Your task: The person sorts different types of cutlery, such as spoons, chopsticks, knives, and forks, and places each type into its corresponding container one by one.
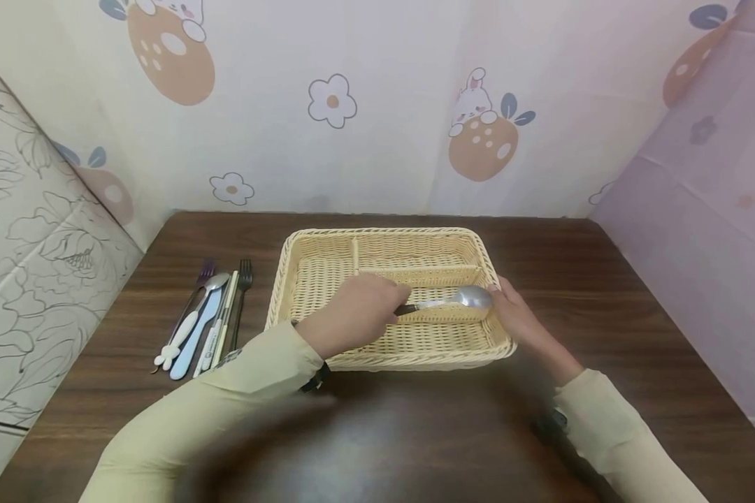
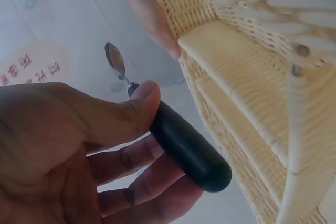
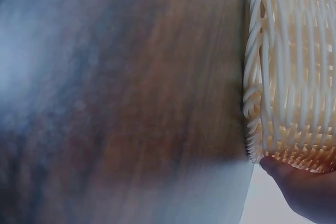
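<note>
My left hand (image 1: pixel 361 314) holds a spoon (image 1: pixel 475 297) by its dark handle, above the front part of a cream woven basket (image 1: pixel 415 362). In the left wrist view, the thumb and fingers pinch the rounded black handle (image 2: pixel 191 153), and the metal bowl points away from the palm. The basket is split by dividers (image 1: pixel 418 271) into several compartments. At its right end, my right hand (image 1: pixel 519 314) grips the rim. The right wrist view shows the thumb (image 3: pixel 283 174) against the basket's woven side; the other fingers are mostly hidden.
Left of the basket, a row of cutlery lies on the dark wood table (image 1: pixel 560 258): a purple-tipped fork (image 1: pixel 206 272), a spoon with a white handle (image 1: pixel 185 328), a light blue handle (image 1: pixel 196 335), pale chopsticks (image 1: pixel 223 321) and a black fork (image 1: pixel 244 276). Patterned cloth (image 1: pixel 390 154) stands behind.
</note>
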`<state>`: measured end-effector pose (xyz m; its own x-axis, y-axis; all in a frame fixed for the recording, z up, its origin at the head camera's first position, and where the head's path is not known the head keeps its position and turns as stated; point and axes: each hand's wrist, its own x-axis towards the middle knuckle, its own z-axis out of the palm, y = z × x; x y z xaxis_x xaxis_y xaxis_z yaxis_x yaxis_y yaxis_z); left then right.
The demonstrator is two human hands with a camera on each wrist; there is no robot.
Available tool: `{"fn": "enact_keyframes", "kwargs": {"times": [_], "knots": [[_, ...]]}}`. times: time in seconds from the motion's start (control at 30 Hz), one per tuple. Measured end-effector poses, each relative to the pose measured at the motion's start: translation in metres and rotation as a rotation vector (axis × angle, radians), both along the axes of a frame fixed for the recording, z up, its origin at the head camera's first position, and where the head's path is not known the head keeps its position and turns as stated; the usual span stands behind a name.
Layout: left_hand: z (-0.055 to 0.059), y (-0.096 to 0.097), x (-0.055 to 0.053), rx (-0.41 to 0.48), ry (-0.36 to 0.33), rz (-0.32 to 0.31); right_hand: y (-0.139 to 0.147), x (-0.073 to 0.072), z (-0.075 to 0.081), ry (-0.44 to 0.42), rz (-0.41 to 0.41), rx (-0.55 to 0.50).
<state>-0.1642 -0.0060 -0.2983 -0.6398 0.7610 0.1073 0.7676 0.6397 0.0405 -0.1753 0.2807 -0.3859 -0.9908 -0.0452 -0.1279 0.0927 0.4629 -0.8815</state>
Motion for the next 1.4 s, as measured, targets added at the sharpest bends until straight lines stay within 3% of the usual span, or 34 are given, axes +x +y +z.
{"fn": "enact_keyframes", "kwargs": {"times": [0.17,0.47,0.7,0.9,1.4], "knots": [[0.002,0.011,-0.002,-0.047,-0.006,-0.019,-0.001,-0.001,0.000,-0.005,-0.006,-0.012],[-0.006,0.031,-0.011,-0.157,-0.094,-0.039,0.001,0.002,0.000,0.048,0.052,-0.011],[-0.015,0.045,-0.015,-0.247,-0.086,-0.053,-0.001,0.002,0.000,-0.014,0.026,0.009],[-0.019,0.059,-0.014,-0.324,-0.158,-0.035,-0.003,0.001,-0.001,-0.010,0.037,-0.050],[-0.026,0.070,-0.012,-0.373,-0.193,-0.007,-0.004,0.002,0.000,0.008,0.041,-0.065]]}}
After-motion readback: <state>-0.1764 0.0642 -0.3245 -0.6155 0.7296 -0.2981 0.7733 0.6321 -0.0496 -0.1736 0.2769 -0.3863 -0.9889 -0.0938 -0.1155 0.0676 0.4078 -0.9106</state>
